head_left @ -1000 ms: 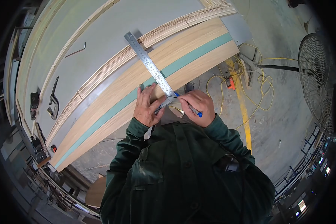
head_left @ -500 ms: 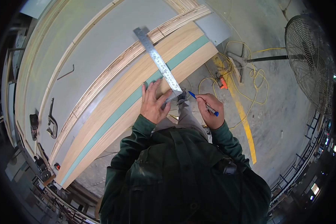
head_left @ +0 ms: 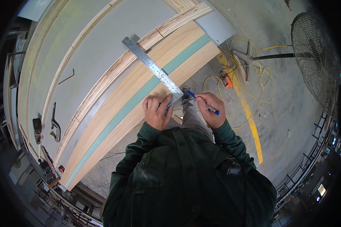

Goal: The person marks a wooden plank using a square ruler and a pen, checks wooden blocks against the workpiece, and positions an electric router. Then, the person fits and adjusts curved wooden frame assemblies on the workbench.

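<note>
My left hand [head_left: 157,112] grips the stock of a metal try square [head_left: 152,67] at the near edge of a curved wooden board [head_left: 119,94]. The board carries a green stripe [head_left: 130,99] along its length. The square's long blade lies across the board and reaches over a curved laminated strip [head_left: 106,73] behind it. In my right hand [head_left: 213,109] is a blue-and-grey marker [head_left: 212,109], its blue tip pointing at the square's corner. Fingers are wrapped round the marker, and the tip appears close to the blade's near end.
The grey worktable [head_left: 98,45] holds an Allen key [head_left: 66,77], a clamp [head_left: 55,123] and more curved strips. On the floor at right are a yellow cable [head_left: 267,99], an orange tool [head_left: 228,81] and a yellow line [head_left: 250,121]. A large fan [head_left: 314,60] stands beyond them.
The square's far end has swung left, turning the blade across the board. My left hand's fingers have drawn in from the green stripe, and the marker has come nearer the square's corner.
</note>
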The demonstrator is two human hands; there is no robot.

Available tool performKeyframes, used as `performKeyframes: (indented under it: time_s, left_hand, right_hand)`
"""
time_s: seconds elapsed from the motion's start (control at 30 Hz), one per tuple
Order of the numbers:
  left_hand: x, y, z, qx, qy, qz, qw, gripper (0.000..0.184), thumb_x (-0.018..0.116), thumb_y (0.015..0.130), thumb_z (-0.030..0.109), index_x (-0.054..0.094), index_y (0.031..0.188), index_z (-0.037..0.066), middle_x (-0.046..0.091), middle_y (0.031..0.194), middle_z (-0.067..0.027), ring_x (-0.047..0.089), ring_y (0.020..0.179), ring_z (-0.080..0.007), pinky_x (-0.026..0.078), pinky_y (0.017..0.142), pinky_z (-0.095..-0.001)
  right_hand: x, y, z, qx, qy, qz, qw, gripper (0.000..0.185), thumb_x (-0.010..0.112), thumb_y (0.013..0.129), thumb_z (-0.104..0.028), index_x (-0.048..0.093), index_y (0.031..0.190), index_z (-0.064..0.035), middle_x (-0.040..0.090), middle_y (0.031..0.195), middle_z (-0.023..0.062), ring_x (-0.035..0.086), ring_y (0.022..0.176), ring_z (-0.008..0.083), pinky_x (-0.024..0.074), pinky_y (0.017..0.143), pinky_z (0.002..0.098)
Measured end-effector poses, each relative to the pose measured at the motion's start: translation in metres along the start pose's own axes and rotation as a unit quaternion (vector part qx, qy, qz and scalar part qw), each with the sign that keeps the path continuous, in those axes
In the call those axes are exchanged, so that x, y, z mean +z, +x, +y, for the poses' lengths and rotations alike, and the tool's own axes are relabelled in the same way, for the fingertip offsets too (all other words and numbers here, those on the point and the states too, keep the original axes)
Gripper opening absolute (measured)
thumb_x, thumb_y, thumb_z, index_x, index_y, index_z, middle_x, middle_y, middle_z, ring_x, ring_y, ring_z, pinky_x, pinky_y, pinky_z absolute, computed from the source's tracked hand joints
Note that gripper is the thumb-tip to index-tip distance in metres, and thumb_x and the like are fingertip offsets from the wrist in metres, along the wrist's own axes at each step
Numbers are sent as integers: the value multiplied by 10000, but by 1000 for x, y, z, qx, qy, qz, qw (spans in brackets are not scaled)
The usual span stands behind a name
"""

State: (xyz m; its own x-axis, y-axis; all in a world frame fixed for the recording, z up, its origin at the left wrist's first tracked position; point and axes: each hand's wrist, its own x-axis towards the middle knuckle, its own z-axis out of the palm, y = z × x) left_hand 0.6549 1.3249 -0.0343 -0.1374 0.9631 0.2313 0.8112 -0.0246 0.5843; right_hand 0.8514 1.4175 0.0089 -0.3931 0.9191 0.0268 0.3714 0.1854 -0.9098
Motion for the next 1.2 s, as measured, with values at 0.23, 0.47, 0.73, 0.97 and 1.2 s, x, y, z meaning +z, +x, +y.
performKeyframes:
  time_s: [0.23,0.47,0.73,0.97,1.2]
  left_hand:
    - [3,2,-5,24,3,20,1000,434,729,681,109,655,1108,81,488,864,-72,505,862,-264,391,941,-466]
    - [2,4,-3,14,5,8,1000,446,727,693,115,647,1131,93,491,863,-74,509,866,-264,385,955,-478]
    - [2,5,0,0,2,3,1000,447,720,700,110,643,1140,96,499,873,-76,512,870,-269,382,956,-477]
    - [2,3,-1,-3,2,0,1000,456,711,704,105,636,1154,94,495,874,-85,509,873,-274,370,974,-482]
    - [0,4,1,-7,-1,-9,1000,431,690,719,97,632,1146,79,494,877,-98,503,883,-295,365,980,-479]
  right_hand:
    - [2,2,1,2,9,-4,1000,106,630,818,-22,646,920,1,640,807,134,630,726,253,483,648,307]
    - [3,7,0,-11,17,2,1000,113,626,817,-14,646,927,0,631,798,128,617,707,241,477,640,302]
    - [5,17,-5,-9,19,-28,999,117,587,856,-17,637,952,28,640,831,112,615,727,154,468,659,252]
    - [17,34,-4,-4,62,-39,997,115,623,831,-18,640,944,0,641,810,126,618,713,241,476,639,300]
    - [5,27,-10,-50,-76,-72,993,93,614,845,-33,644,921,12,633,804,114,607,703,190,469,640,280]
